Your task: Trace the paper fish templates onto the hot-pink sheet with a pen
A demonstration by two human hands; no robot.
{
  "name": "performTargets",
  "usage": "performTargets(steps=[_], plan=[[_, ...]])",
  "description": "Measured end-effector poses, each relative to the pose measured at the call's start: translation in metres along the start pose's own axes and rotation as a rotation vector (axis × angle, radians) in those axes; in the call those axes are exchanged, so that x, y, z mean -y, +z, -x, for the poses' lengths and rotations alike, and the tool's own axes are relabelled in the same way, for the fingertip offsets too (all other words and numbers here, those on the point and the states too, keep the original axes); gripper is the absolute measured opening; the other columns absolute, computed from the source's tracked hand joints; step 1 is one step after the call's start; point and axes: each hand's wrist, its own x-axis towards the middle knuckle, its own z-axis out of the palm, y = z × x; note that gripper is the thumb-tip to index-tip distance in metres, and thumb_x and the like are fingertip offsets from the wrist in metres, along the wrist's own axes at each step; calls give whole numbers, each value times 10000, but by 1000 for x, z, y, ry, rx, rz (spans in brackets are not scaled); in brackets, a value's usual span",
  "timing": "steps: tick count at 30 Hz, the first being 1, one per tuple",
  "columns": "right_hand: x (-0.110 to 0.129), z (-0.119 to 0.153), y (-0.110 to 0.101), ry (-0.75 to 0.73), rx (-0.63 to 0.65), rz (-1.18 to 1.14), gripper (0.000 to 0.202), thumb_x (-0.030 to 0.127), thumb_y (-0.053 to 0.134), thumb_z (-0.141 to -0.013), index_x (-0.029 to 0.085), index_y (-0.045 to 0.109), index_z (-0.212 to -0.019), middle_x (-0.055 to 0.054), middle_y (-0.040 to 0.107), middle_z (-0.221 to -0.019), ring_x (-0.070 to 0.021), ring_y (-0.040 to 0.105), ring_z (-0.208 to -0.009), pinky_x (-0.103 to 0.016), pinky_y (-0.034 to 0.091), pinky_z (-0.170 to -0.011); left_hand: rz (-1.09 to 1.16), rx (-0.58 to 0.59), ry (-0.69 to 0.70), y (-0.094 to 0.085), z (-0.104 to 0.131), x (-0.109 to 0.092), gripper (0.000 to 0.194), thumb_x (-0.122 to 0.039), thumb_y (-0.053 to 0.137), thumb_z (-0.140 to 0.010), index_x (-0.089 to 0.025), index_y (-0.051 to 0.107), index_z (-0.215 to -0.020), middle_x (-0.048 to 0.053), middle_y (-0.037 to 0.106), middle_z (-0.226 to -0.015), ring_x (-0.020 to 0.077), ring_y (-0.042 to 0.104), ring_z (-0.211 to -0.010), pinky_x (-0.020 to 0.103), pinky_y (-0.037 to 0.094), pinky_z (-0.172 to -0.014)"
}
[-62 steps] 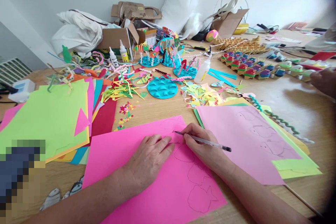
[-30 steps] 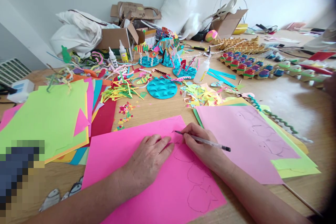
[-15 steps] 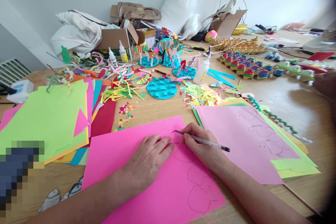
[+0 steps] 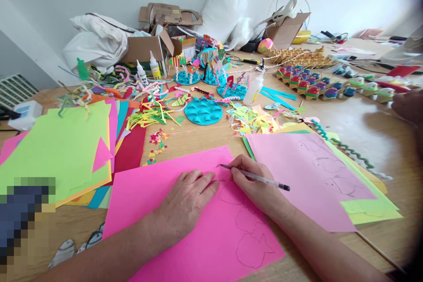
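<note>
A bright pink sheet of paper [image 4: 139,211] lies in front of me, with several fish outlines drawn down its right side. My left hand [image 4: 190,202] rests flat on the sheet, fingers stretched out and holding nothing. In my right hand [image 4: 253,180] is a pen [image 4: 264,178] with a clear barrel and a black end, gripped between thumb and fingers. Its tip touches the paper near the upper right corner, by a partly drawn outline. My fingers cover some of the lines. To the right, a pale pink sheet [image 4: 297,185] carries more fish drawings.
Coloured paper [image 4: 56,150] is stacked at the left. Paper scraps [image 4: 256,119], a blue scalloped disc [image 4: 204,112] and a glue bottle [image 4: 254,89] stand beyond the sheet. Painted egg-carton pieces [image 4: 306,81] lie at the back right, near another person's hand [image 4: 408,105]. A thin stick [image 4: 380,251] lies lower right.
Both my hands, the pen and the pink sheet look almost the same. The other person's hand at the right edge has shifted slightly.
</note>
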Motion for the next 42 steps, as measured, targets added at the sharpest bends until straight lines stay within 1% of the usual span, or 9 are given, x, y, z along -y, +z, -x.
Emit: performTargets(steps=[5, 12, 19, 27, 34, 36, 39, 42], plan=[[-1, -1, 0, 4, -6, 28, 86, 172, 437, -739, 195, 518, -723, 41, 551, -569, -99, 475, -478, -208, 342, -459, -4, -7, 1, 1, -1, 1, 371, -114, 422, -866, -175, 445, -1231, 40, 463, -1279, 217, 401, -1032, 367, 387, -862], [0, 0, -1, 4, 4, 6, 92, 161, 428, -724, 193, 504, -683, 47, 510, -539, -96, 460, -471, -205, 331, -452, -27, -11, 4, 1, -1, 1, 370, -129, 426, -873, -182, 438, -1239, 44, 456, -1287, 213, 404, -1044, 362, 385, -865], [2, 0, 0, 7, -12, 26, 93, 175, 430, -736, 191, 515, -702, 46, 523, -543, -94, 457, -470, -204, 328, -450, -44, 2, 6, 1, -1, 1, 366, -144, 446, -868, -180, 441, -1232, 45, 473, -1266, 207, 410, -1052, 355, 384, -867], [2, 1, -1, 27, -2, 8, 103, 189, 423, -743, 191, 517, -699, 45, 509, -535, -98, 454, -470, -208, 324, -446, -22, -4, 0, 1, -1, 2, 376, -129, 444, -864, -180, 436, -1236, 37, 459, -1282, 212, 402, -1046, 357, 379, -874], [2, -1, 0, 4, 15, 11, 96, 174, 432, -731, 190, 520, -695, 42, 522, -554, -93, 450, -476, -208, 326, -453, -40, -3, 2, 2, 1, 2, 387, -142, 445, -868, -186, 422, -1252, 45, 453, -1290, 209, 399, -1067, 356, 378, -880], [2, 0, 0, 25, 19, -23, 95, 169, 430, -733, 191, 513, -692, 41, 516, -547, -97, 455, -480, -213, 329, -456, -40, 0, 3, 1, 0, 2, 383, -140, 443, -868, -184, 426, -1248, 46, 457, -1286, 208, 404, -1062, 357, 382, -876], [3, 2, -2, 50, 15, -150, 98, 173, 421, -758, 193, 511, -723, 27, 544, -573, -113, 501, -525, -223, 362, -485, -34, -3, 5, 0, 0, 2, 378, -132, 439, -867, -182, 433, -1242, 46, 466, -1277, 212, 408, -1058, 359, 387, -870], [3, 4, -4, 42, -25, -240, 86, 180, 435, -771, 192, 514, -740, 16, 572, -604, -122, 536, -572, -231, 391, -523, -41, -7, 5, 0, 0, 1, 374, -133, 439, -869, -183, 434, -1240, 50, 466, -1275, 212, 409, -1065, 359, 390, -866]])
